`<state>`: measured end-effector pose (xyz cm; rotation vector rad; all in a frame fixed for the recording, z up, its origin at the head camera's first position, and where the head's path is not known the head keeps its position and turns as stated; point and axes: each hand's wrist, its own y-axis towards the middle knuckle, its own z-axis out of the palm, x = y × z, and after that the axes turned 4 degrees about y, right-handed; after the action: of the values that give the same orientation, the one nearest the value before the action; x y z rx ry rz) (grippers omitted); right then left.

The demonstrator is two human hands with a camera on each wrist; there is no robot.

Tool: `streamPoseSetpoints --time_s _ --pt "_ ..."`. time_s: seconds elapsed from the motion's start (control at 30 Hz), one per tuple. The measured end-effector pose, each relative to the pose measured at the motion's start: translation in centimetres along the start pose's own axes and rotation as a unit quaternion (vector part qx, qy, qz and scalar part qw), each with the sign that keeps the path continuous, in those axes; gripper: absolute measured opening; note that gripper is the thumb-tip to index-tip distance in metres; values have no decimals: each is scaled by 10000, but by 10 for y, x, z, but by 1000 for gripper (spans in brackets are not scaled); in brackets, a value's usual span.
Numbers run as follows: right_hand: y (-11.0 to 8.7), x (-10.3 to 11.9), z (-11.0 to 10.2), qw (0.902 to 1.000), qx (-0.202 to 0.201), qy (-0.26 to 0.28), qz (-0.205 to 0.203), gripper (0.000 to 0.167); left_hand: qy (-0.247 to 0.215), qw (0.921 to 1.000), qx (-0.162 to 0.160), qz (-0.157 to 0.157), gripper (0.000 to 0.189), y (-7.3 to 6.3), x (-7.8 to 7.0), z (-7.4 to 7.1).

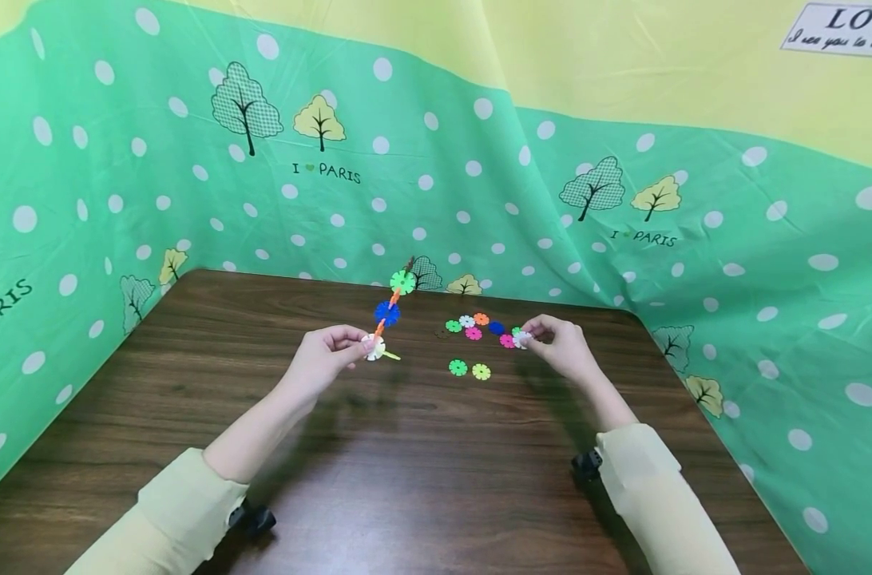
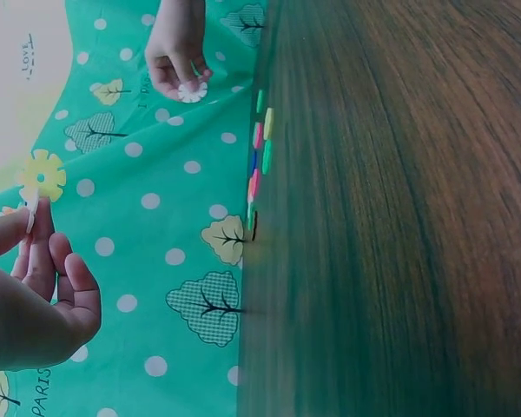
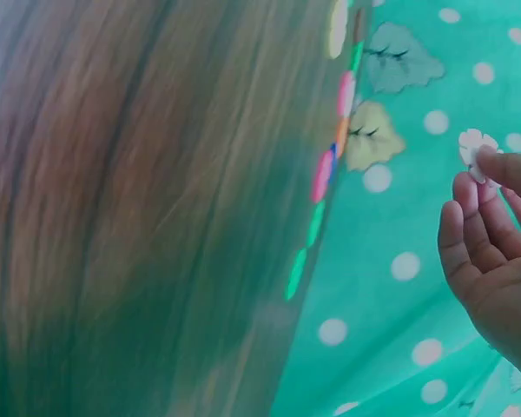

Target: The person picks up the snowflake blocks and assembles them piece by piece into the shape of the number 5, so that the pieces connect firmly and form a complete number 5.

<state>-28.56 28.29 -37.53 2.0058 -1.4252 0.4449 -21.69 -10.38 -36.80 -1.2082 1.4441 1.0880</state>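
Seven discs made up the chain [image 1: 387, 313] pinched by the left hand [image 1: 327, 353] above the table [image 1: 407, 495], its white link [image 1: 375, 350] partly hidden; the right hand [image 1: 561, 345] pinched one white disc [image 1: 523, 340]; about ten loose discs [image 1: 473, 334] lay toward the table's far edge, a brown disc [image 1: 441, 334] hard to make out, a green disc [image 1: 517, 330] partly covered.

There were two hands [image 1: 328, 351] [image 1: 561, 348], one table [image 1: 422, 479] and one chain [image 1: 388, 313] of seven discs: two orange, one each of brown, green, blue, white, yellow. One white disc [image 1: 523, 341] was held singly. Loose discs [image 1: 481, 371] numbered at least ten: two pink, one each of white, orange, blue, yellow, brown, at least three green.
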Motion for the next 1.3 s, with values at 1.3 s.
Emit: streamPoseSetpoints --time_s 1.3 --pt "-48 169 36 9601 -406 2758 -237 15 -483 9985 -149 184 21 -2 -12 13"
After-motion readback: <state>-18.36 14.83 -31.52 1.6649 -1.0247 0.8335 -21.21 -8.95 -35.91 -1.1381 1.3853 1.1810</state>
